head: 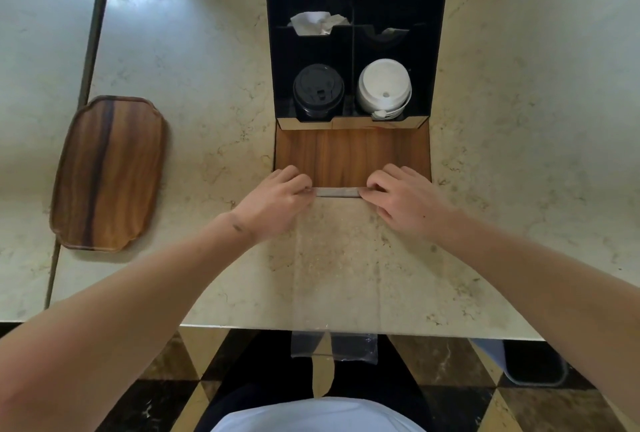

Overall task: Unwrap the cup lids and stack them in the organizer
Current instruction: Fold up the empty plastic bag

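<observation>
Both hands (277,199) (405,199) pinch rolled edge, clear crinkly wrapper (336,258).

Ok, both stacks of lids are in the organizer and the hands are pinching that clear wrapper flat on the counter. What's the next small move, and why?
Probably keep rolling or folding the clear wrapper toward the counter edge, then set it aside. The left hand and right hand pinch its rolled far edge, its tail hangs over the counter, and the black lids and white lids already sit in the organizer.
</observation>
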Action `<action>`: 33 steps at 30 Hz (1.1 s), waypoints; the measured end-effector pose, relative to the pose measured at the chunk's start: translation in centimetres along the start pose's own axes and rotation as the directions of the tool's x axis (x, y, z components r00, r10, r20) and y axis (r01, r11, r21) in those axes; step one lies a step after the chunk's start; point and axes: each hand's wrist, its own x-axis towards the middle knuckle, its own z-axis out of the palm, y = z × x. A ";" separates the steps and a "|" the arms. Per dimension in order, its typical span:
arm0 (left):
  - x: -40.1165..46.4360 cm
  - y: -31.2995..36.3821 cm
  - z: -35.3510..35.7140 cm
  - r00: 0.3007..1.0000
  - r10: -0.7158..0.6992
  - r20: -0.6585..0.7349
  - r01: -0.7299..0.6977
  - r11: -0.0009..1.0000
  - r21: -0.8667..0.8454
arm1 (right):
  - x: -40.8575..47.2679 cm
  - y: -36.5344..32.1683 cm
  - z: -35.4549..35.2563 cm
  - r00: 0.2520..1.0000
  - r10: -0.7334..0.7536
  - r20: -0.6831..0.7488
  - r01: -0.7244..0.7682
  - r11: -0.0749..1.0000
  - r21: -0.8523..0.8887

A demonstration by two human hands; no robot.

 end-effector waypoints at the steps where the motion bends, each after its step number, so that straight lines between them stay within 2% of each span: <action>1: -0.3 0.2 0.0 1.000 -0.006 0.013 0.006 1.000 0.020 | -0.4 -0.2 -0.1 1.000 0.022 0.002 -0.022 1.000 0.003; 3: -0.5 0.5 -0.5 0.999 -0.036 0.033 0.035 0.999 0.020 | -0.5 -0.7 -0.4 0.996 0.084 0.000 -0.084 0.995 0.047; 5: 0.3 0.7 -1.3 0.992 -0.123 0.038 0.125 0.991 -0.052 | 0.3 -1.0 -0.8 0.988 0.157 0.005 -0.157 0.980 0.124; 9: 3.0 0.9 -2.3 0.928 -0.347 0.139 0.371 0.898 -0.236 | 2.9 -0.7 -1.6 0.943 0.299 0.145 -0.325 0.918 0.225; 12: 4.1 0.7 -2.3 0.876 -0.429 0.220 0.479 0.828 -0.293 | 4.1 -0.1 -1.6 0.900 0.361 0.243 -0.418 0.873 0.251; 14: 4.4 0.5 -1.9 0.858 -0.459 0.233 0.512 0.804 -0.302 | 4.6 0.3 -1.4 0.883 0.366 0.295 -0.441 0.862 0.249; 17: 4.4 0.1 -1.8 0.829 -0.475 0.295 0.553 0.776 -0.303 | 4.8 0.5 -1.3 0.900 0.297 0.320 -0.372 0.904 0.210; 19: 4.3 0.1 -1.9 0.850 -0.426 0.311 0.511 0.812 -0.283 | 4.5 0.4 -1.3 0.916 0.266 0.301 -0.337 0.917 0.214; 21: 3.6 0.2 -1.8 0.888 -0.380 0.260 0.446 0.851 -0.279 | 3.7 0.0 -1.3 0.950 0.222 0.219 -0.268 0.940 0.211; 24: 2.0 0.8 -1.4 0.970 -0.216 0.110 0.232 0.957 -0.172 | 2.3 -1.0 -1.0 0.987 0.127 0.097 -0.137 0.985 0.107; 27: 0.9 1.2 -0.8 0.996 -0.060 0.064 0.062 0.998 -0.022 | 1.4 -1.8 -0.6 0.995 0.083 0.057 -0.086 0.995 0.060; 31: -0.2 1.5 -0.7 0.997 -0.077 0.002 0.077 0.993 -0.093 | 0.3 -2.4 -0.5 0.993 0.120 0.002 -0.120 0.986 0.117; 33: -0.1 1.7 -1.0 0.990 -0.143 0.000 0.141 0.976 -0.163 | 0.2 -2.5 -0.4 0.978 0.208 0.013 -0.206 0.956 0.208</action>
